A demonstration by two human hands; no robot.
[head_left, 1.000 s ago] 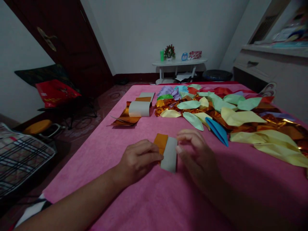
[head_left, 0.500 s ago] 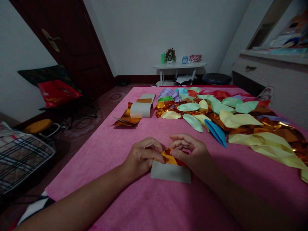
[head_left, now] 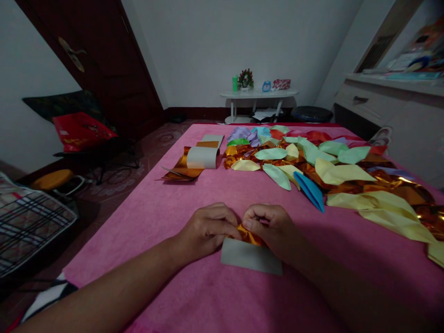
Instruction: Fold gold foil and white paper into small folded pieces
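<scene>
Left hand and right hand, fingers closed, pinch the paper's crumpled gold part on the cloth; shaping looks incomplete. Shaped pieces lie beyond; unshaped sheets sit apart.

1 head-worn view, facing forward, tilted down

i'm getting a dim view: shadow is darkening the pink cloth at its right front, gold foil on it is glinting.
</scene>
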